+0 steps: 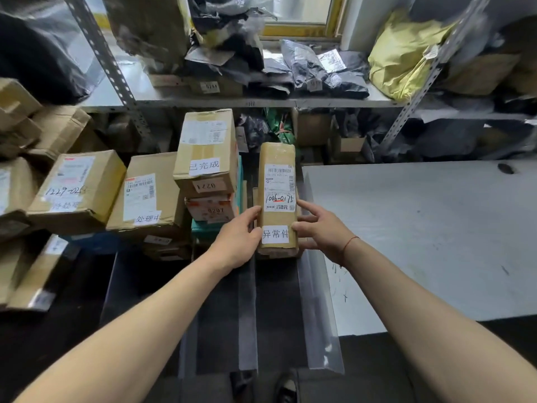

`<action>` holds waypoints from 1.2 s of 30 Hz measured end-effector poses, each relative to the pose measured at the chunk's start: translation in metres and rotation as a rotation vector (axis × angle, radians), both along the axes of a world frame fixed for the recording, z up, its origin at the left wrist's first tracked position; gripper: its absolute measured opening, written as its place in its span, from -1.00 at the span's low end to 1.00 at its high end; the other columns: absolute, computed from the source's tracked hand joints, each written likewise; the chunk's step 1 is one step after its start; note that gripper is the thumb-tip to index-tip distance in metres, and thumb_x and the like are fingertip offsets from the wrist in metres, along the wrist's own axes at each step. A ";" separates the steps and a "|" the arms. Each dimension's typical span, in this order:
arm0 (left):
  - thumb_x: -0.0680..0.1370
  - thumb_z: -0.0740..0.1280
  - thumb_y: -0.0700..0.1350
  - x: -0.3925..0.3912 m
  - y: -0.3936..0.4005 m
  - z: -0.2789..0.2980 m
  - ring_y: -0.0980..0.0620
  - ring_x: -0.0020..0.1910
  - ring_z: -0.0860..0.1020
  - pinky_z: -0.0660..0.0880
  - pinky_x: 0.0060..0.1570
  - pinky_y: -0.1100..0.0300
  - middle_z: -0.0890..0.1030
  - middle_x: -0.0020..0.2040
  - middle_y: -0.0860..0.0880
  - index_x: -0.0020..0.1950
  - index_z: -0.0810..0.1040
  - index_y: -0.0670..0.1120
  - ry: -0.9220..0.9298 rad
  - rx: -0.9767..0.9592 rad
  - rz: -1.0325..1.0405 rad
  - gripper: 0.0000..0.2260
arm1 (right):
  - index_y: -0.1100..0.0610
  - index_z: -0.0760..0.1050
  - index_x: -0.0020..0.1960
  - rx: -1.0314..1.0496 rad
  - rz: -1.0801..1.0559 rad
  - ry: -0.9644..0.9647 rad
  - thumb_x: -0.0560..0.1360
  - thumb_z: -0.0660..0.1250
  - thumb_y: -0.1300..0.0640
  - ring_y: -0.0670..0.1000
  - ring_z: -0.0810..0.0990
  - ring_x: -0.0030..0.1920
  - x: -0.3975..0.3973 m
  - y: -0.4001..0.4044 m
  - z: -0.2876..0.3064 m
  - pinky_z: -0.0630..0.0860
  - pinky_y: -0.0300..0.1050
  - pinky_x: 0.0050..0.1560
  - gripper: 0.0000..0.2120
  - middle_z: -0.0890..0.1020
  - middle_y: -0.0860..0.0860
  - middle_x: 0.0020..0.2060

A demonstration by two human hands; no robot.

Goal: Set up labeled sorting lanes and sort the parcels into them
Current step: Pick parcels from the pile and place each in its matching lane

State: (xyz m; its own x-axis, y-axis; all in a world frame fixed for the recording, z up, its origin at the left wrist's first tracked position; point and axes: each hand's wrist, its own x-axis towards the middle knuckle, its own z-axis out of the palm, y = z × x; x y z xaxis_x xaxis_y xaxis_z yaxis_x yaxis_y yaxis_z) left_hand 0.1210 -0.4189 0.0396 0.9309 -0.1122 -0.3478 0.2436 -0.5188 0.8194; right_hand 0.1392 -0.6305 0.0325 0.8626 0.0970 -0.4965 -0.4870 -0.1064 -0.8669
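- The left hand (236,242) and right hand (321,228) are bracketing a long, narrow cardboard parcel (277,199), fingers fairly straight and pressing its taped sides, not really wrapping round.
- That parcel is standing on end between a grey table (421,228) and the stacked boxes, wearing a white paper label (275,234) low down and a glossy shipping sticker above.
- Just left, a squat box with another handwritten label (204,166) is sitting atop a stack.
- Crinkly black poly mailers (319,71) are piling up on the metal shelf (203,100) behind.
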 end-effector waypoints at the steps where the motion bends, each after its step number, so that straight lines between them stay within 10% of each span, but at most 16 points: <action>1: 0.70 0.26 -0.12 0.003 -0.001 -0.001 0.05 0.47 0.47 0.52 0.42 -0.02 0.47 0.55 0.11 0.64 0.28 0.18 0.019 0.025 -0.015 -0.48 | -0.07 0.36 0.58 -0.013 0.004 0.011 0.63 0.36 0.35 0.14 0.74 0.16 0.006 0.001 -0.003 0.70 0.25 0.12 -0.38 0.69 0.08 0.20; 30: 0.73 0.21 -0.15 0.029 -0.014 -0.004 0.00 0.48 0.44 0.38 0.19 0.25 0.45 0.56 -0.01 0.67 0.25 0.04 0.100 0.190 -0.165 -0.51 | 0.00 0.37 0.58 -0.091 -0.046 0.059 0.65 0.38 0.26 0.12 0.75 0.13 0.027 0.006 -0.035 0.72 0.21 0.09 -0.45 0.69 0.07 0.18; 36: 0.73 0.22 -0.06 0.018 -0.006 0.004 -0.02 0.48 0.45 0.44 0.24 0.21 0.48 0.54 -0.01 0.63 0.34 0.04 0.003 0.239 -0.137 -0.56 | 0.03 0.41 0.53 -0.271 -0.004 -0.086 0.65 0.41 0.12 0.04 0.62 0.19 0.009 0.004 -0.010 0.64 -0.14 -0.06 -0.52 0.60 -0.07 0.10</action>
